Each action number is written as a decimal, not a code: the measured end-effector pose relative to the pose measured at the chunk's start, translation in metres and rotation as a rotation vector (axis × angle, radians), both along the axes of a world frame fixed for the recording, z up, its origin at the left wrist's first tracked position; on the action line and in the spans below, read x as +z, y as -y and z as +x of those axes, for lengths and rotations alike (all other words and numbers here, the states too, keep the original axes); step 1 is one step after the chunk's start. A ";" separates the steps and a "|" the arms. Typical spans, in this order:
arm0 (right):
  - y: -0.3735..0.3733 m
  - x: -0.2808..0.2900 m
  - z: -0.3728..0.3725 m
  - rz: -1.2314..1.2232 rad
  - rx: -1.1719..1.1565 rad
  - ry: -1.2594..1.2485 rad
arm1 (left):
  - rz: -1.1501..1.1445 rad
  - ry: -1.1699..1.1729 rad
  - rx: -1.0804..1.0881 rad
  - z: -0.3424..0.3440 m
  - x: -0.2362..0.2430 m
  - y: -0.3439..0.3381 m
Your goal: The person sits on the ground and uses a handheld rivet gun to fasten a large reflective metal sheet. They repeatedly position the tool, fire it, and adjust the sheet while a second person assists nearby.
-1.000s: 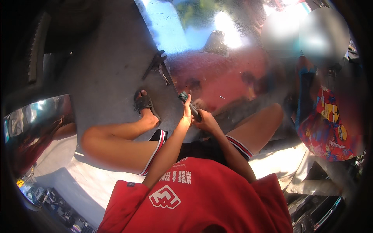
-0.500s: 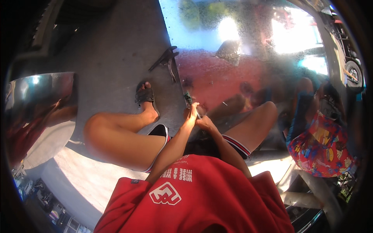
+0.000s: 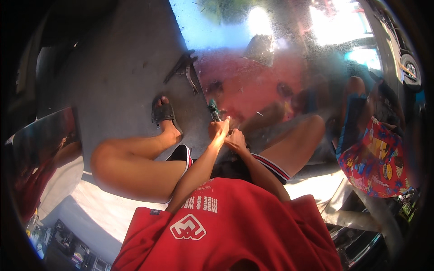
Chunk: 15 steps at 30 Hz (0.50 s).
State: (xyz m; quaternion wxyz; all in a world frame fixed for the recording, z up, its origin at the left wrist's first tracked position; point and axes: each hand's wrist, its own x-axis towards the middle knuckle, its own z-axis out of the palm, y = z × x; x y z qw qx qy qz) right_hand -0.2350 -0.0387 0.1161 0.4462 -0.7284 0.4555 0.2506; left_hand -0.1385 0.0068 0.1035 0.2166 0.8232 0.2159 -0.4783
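As we sit with bent knees spread wide, our two bare hands meet in front of us, close together and clamped on a slim dark tool with a greenish head [image 3: 214,111]. Our left hand [image 3: 219,129] wraps the tool just below that head, which points away from us toward twelve o'clock, slightly to the eleven side. Our right hand [image 3: 236,139] is closed just beside it, toward four o'clock, at the tool's near end; most of the grip is hidden behind our fingers.

From our hands, a broad, mirror-bright flat sheet [image 3: 244,86] spreads between twelve and two o'clock, reflecting red, blue and glaring white. The tool's head sits at the sheet's near left edge. At two o'clock, near our hands, a small pale sliver [image 3: 259,113] lies on the sheet.

Toward eleven o'clock, dark long-handled hand tools [image 3: 183,68] lie beside the sheet's left edge, partly on the grey floor [image 3: 122,86]. At ten o'clock our left foot wears a black open-toed sandal [image 3: 163,114]. A glossy curved panel [image 3: 49,135] stands at nine o'clock, while at three to four o'clock we see a co-worker's bright red, many-coloured patterned garment [image 3: 379,167].
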 end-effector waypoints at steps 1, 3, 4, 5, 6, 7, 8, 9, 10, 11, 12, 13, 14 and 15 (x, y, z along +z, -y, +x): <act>-0.001 -0.004 -0.003 -0.001 0.027 0.046 | -0.009 0.029 0.023 -0.001 -0.002 -0.001; 0.001 -0.013 -0.013 0.131 0.014 0.039 | -0.093 -0.057 0.108 -0.004 -0.010 -0.004; 0.002 -0.019 -0.016 0.182 0.024 0.010 | -0.102 -0.105 0.147 -0.005 -0.016 -0.005; 0.004 -0.024 -0.020 0.298 -0.029 0.092 | -0.144 -0.097 0.184 -0.007 -0.021 -0.006; 0.005 -0.030 -0.021 0.406 -0.060 0.126 | -0.153 -0.108 0.216 -0.008 -0.026 -0.006; 0.005 -0.033 -0.023 0.490 -0.096 0.125 | -0.160 -0.120 0.242 -0.008 -0.029 -0.008; 0.005 -0.033 -0.023 0.524 -0.086 0.137 | -0.158 -0.115 0.262 -0.010 -0.031 -0.009; 0.006 -0.032 -0.021 0.534 -0.078 0.110 | -0.185 -0.106 0.289 -0.010 -0.031 -0.010; 0.007 -0.028 -0.018 0.538 -0.064 0.043 | -0.211 -0.110 0.314 -0.010 -0.030 -0.010; 0.008 -0.021 -0.014 0.543 -0.085 0.111 | -0.231 -0.116 0.340 -0.009 -0.028 -0.010; 0.011 -0.011 -0.010 0.544 -0.101 0.140 | -0.255 -0.126 0.388 -0.007 -0.024 -0.010; 0.014 -0.001 -0.005 0.551 -0.111 0.159 | -0.347 -0.182 0.469 -0.003 -0.019 -0.010; 0.017 0.010 0.002 0.535 -0.141 0.274 | -0.361 -0.195 0.464 0.002 -0.014 -0.010; 0.020 0.020 0.009 0.561 -0.142 0.219 | -0.374 -0.220 0.458 0.007 -0.010 -0.008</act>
